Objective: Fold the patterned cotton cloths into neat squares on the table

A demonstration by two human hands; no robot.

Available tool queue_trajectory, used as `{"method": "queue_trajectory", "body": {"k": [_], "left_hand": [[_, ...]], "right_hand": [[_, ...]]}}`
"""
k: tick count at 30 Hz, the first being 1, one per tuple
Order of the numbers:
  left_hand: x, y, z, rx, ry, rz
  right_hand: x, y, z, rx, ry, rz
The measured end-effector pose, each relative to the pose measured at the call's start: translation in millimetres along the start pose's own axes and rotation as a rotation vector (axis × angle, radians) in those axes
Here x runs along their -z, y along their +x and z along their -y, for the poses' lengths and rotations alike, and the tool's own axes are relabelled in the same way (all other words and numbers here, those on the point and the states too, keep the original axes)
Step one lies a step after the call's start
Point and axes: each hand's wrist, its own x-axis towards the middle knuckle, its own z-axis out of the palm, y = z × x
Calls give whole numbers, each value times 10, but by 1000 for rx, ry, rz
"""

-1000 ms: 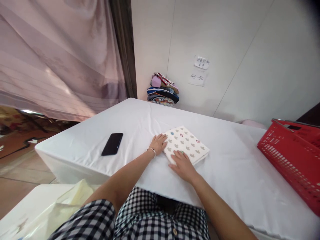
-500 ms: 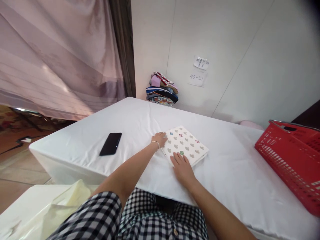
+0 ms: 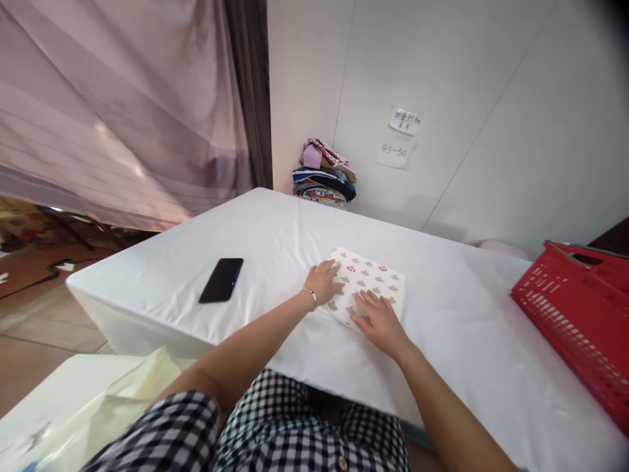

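Both hands lie flat, fingers spread, on the folded patterned cloth [image 3: 366, 286] on the white counter [image 3: 457, 328]: left hand [image 3: 325, 282] on its left edge, right hand [image 3: 379, 321] on its near edge. A black phone [image 3: 221, 280] lies left of the cloth, a red basket [image 3: 580, 321] well right.

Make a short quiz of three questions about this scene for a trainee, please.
1. True or false: both hands lie flat on the folded patterned cloth.
2. Which thing lies on the table nearest the left hand? A) black phone B) red basket C) scissors
3. Fill in: the stack of folded clothes stands against the ____.

Key
1. True; the right hand rests on the cloth's near part.
2. A
3. wall
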Motion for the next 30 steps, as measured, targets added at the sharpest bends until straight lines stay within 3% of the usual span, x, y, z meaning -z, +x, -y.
{"method": "queue_trajectory", "body": {"k": [3, 6, 14, 21, 26, 30], "left_hand": [[-111, 87, -33, -2, -10, 108], [-174, 87, 5, 5, -13, 134], [-156, 66, 24, 2, 9, 135], [-155, 78, 17, 18, -4, 158], [-81, 162, 53, 74, -12, 282], [-64, 148, 179, 151, -85, 248]], "right_hand": [[-188, 125, 45, -53, -66, 6], [-301, 129, 46, -52, -89, -12], [-158, -39, -100, -38, -31, 80], [-238, -241, -130, -57, -147, -1], [-275, -257, -120, -45, -184, -32], [-312, -291, -145, -23, -197, -66]]}}
